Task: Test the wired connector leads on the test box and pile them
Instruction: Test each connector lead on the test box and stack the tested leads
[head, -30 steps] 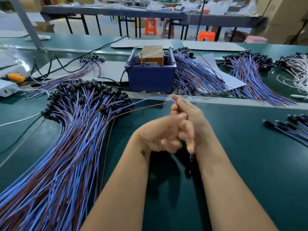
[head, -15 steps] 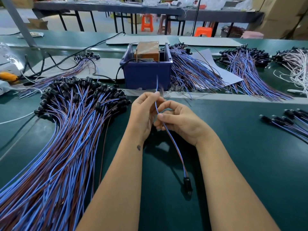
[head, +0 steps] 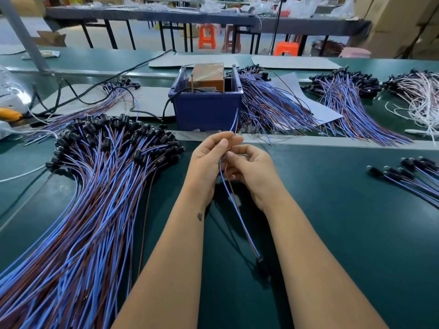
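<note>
**Bench inventory: one lead in hand, piles around the test box**

- Left hand [head: 209, 162]: raised above the green worktop [head: 344, 210], fingers [head: 223, 144] curled, thumb and forefinger pinching the wires of a single lead [head: 234, 205] near its upper end.
- Right hand [head: 251, 172]: just beside the left, touching it; fingers curled around the same lead slightly lower down.
- Lead in hand: one blue and one brown wire. Free ends rise above the left hand, in front of the blue bin [head: 206, 110]; the rest hangs down between the forearms to a black connector [head: 260, 260], blurred, low over the worktop.
- Test box [head: 206, 77]: orange-brown, standing inside the blue bin, centre rear of the worktop.
- Large pile of leads [head: 83, 210]: left of the hands, black connectors bunched at the far end, wires fanning toward the near edge.
- Second pile [head: 273, 108]: just right of the bin, partly on a white sheet [head: 316, 108].
- Small group of leads [head: 408, 176]: far right, well apart from the hands.
- Further bundles, blue-brown [head: 351, 98] and white [head: 422, 96]: rear right.
</note>
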Demonstrator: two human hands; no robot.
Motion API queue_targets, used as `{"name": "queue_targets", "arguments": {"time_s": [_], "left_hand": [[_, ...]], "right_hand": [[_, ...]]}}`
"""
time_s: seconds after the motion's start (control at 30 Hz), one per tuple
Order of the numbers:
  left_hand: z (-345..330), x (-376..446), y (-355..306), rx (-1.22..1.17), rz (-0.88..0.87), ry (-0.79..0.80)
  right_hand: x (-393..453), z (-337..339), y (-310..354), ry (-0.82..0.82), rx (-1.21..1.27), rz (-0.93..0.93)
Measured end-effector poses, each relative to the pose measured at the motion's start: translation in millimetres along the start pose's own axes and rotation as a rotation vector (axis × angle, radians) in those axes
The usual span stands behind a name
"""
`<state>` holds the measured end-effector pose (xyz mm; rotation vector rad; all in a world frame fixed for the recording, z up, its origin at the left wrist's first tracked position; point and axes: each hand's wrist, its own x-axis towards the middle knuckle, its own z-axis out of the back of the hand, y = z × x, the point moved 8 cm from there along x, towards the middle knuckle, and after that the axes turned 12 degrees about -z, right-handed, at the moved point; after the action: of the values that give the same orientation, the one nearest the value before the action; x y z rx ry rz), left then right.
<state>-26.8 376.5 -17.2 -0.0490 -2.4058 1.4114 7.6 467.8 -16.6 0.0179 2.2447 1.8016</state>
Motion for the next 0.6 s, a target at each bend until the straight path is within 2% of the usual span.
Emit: {"name": "queue_targets", "arguments": {"time_s": [0.2, 0.33, 0.5, 0.6], "left_hand": [[15.3, 3.4, -9.8, 0.245, -0.134, -0.062], [26.6, 0.5, -17.1, 0.377, -0.184, -0.178], [45.8, -3.3, -18.7, 0.363, -0.172, -0.401], [48.5, -3.0, -18.0, 0.354, -0.164, -0.444]], "right_hand": [[0.9, 4.7, 0.6, -0.138, -0.116, 0.05], [-1.4, 1.4, 2.7, -0.182, -0.234, 0.107], [-1.8, 7.1, 3.6, -0.272, -0.318, 0.11], [-3.6, 13.3, 4.8, -0.321, -0.3, 0.111]]}}
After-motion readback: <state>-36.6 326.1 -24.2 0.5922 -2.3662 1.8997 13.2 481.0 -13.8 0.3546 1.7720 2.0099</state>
